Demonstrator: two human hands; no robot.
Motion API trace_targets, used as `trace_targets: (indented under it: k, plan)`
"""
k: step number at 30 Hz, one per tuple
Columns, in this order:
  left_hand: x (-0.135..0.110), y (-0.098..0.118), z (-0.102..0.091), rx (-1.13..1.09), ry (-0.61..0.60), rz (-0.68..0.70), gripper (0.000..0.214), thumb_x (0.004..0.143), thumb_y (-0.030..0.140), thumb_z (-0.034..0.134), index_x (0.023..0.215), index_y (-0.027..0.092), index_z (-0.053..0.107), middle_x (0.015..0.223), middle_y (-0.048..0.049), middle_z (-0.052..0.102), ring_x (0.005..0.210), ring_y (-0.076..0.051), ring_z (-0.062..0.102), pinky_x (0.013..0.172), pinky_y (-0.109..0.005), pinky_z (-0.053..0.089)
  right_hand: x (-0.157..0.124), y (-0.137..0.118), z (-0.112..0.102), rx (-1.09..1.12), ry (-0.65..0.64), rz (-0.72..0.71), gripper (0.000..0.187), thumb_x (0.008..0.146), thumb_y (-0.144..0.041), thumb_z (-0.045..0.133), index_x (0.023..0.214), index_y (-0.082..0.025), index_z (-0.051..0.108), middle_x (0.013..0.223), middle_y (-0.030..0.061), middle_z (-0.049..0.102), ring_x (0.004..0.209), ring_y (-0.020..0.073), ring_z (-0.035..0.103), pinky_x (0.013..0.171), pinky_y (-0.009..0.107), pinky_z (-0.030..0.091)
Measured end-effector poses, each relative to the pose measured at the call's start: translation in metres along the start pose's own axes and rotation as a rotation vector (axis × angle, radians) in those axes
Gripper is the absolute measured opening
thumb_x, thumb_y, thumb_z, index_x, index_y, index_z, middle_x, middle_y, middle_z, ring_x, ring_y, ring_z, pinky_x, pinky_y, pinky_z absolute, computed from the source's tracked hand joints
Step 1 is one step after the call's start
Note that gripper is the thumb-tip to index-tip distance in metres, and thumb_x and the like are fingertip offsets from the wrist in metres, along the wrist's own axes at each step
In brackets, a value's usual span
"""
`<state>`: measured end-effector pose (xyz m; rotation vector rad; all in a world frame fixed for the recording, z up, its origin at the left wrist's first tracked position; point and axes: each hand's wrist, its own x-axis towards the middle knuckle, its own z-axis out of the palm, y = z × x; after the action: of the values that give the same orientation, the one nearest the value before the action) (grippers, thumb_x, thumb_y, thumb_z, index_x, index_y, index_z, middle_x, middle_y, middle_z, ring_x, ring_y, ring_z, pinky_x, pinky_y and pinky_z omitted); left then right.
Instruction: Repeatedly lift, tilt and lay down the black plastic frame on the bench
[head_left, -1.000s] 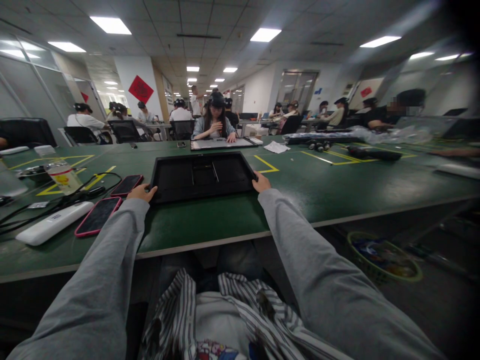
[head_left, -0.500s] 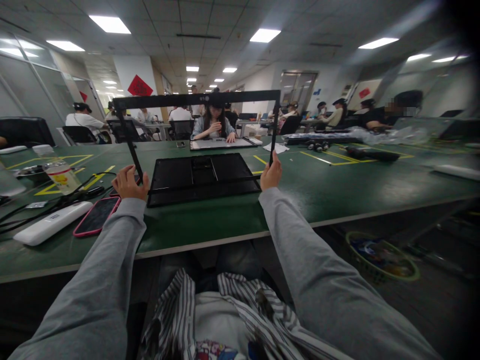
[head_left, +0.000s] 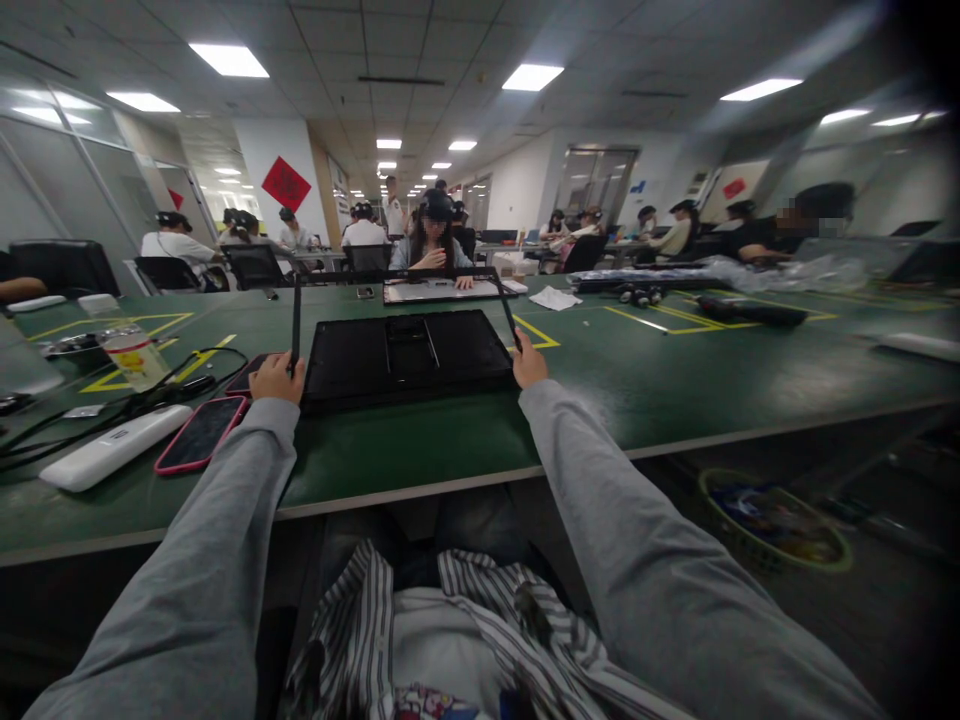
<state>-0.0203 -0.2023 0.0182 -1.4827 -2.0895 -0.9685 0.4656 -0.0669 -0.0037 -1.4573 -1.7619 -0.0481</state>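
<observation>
Both my hands hold a thin black monitor bezel [head_left: 297,322], an open rectangular frame, by its two sides. My left hand [head_left: 277,378] is closed on the left side and my right hand [head_left: 529,361] on the right side. The bezel tilts over a black monitor panel [head_left: 352,355] that lies flat on the green table, with a recess and metal strips at its middle. The bezel's far bar is raised at the panel's far side. Its near bar blends with the dark panel, so I cannot tell whether they touch.
Left of my hands lie a pink-edged phone [head_left: 201,434], a white power bank [head_left: 116,448], black cables [head_left: 142,400] and a bottle [head_left: 135,355]. Across the table [head_left: 637,400] a person [head_left: 431,245] sits behind another panel [head_left: 427,291]. A basket [head_left: 776,525] stands below, right.
The bezel has tipped down and away from upright, its far bar dropping toward the panel. My left hand has moved slightly right and its fingers have closed more around the side.
</observation>
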Motion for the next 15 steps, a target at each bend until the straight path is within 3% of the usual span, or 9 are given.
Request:
trace_targets:
  k: [5, 15]
  plan:
    - [0.006, -0.015, 0.016, 0.138, -0.197, -0.013, 0.052, 0.09, 0.046, 0.037, 0.126, 0.016, 0.059, 0.128, -0.0147, 0.058, 0.117, -0.032, 0.05, 0.093, -0.045, 0.038, 0.0, 0.009, 0.011, -0.051, -0.15, 0.054, 0.055, 0.091, -0.02, 0.04, 0.146, -0.017, 0.038, 0.13, 0.0127, 0.06, 0.112, 0.0282, 0.06, 0.099, 0.042, 0.044]
    - [0.011, -0.027, 0.028, 0.204, -0.319, -0.014, 0.054, 0.091, 0.049, 0.034, 0.129, 0.019, 0.058, 0.131, -0.0142, 0.056, 0.119, -0.031, 0.05, 0.093, -0.045, 0.042, 0.0, 0.011, 0.01, -0.066, -0.216, 0.101, 0.053, 0.092, -0.023, 0.042, 0.145, -0.021, 0.04, 0.127, 0.011, 0.062, 0.114, 0.0279, 0.059, 0.1, 0.043, 0.044]
